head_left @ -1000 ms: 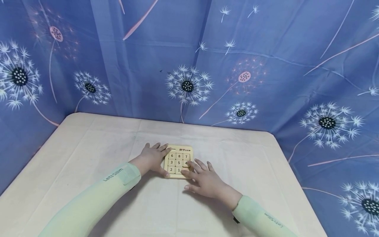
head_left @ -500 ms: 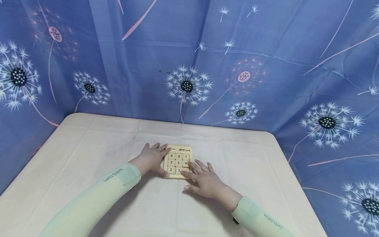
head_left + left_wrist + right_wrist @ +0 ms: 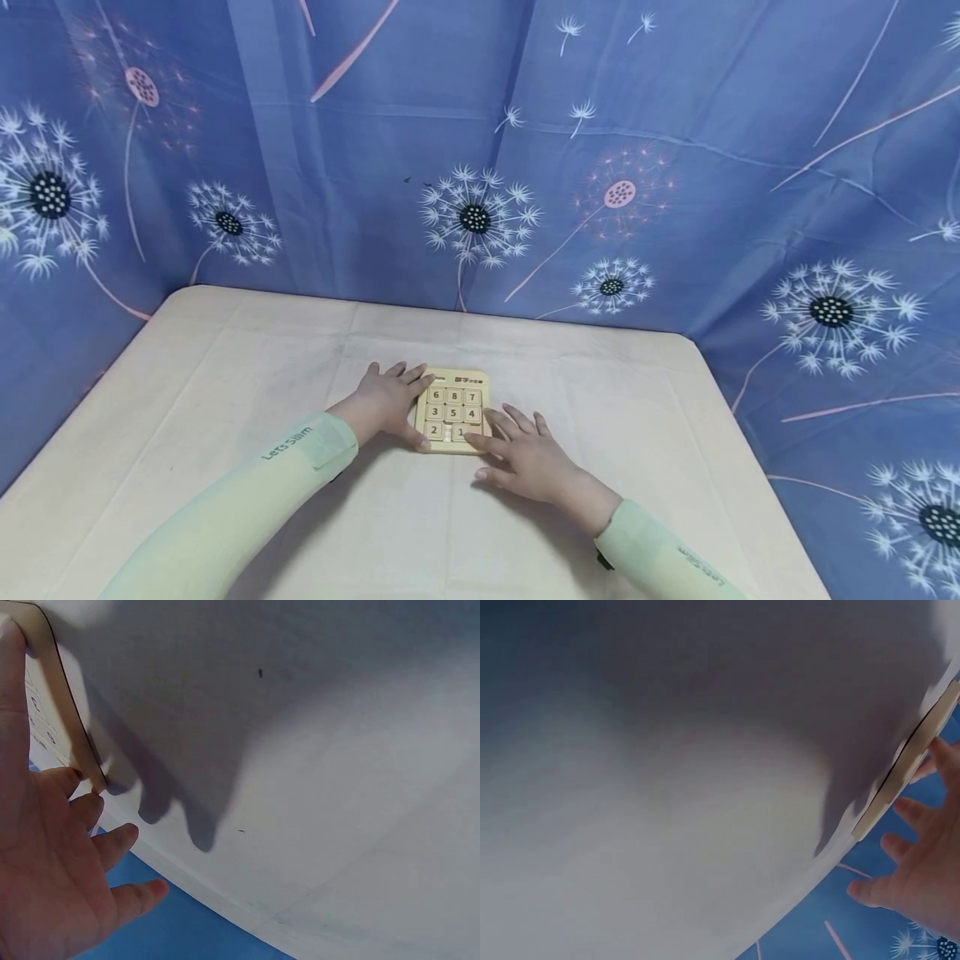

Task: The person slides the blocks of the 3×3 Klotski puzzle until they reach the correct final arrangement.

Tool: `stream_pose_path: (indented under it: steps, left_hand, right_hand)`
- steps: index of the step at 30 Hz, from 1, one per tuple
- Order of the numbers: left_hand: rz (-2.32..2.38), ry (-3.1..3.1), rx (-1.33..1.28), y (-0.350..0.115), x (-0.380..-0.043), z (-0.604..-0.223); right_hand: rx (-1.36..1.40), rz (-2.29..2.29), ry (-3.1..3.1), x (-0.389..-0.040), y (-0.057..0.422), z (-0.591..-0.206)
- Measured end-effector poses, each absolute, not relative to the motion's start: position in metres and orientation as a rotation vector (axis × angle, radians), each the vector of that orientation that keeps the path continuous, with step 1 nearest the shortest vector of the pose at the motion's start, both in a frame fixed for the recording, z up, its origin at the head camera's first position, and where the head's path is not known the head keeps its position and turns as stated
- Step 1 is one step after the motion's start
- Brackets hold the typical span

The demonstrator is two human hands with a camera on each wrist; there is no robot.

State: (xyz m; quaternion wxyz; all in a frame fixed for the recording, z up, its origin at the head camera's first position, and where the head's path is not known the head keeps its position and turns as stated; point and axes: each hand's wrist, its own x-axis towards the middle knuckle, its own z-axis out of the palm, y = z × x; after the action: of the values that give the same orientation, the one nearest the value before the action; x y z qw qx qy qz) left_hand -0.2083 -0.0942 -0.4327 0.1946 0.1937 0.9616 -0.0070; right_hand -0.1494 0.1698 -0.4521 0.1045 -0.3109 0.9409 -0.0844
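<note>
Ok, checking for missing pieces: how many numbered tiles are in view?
8 in all. Top row: 6, 8, 7; middle: 3, 5, 4; bottom: 2 and 1 (partly covered).

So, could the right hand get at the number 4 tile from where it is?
Likely yes: the right hand is beside the board, and the number 4 tile lies uncovered, with nothing visible in the way.

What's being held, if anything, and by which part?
Nothing is plainly gripped. The left hand touches the number puzzle at its left corners with thumb and index finger; the right hand touches the 1 tile.
</note>
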Motion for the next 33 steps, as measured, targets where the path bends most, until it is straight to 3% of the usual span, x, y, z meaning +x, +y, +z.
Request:
stream_pose_path:
  steps: [33]
  left_hand:
    - [-0.017, 2.685, 0.534, -0.094, -0.207, -0.429]
  right_hand:
    - [-0.915, -0.243, 2.783, -0.147, 0.185, -0.449]
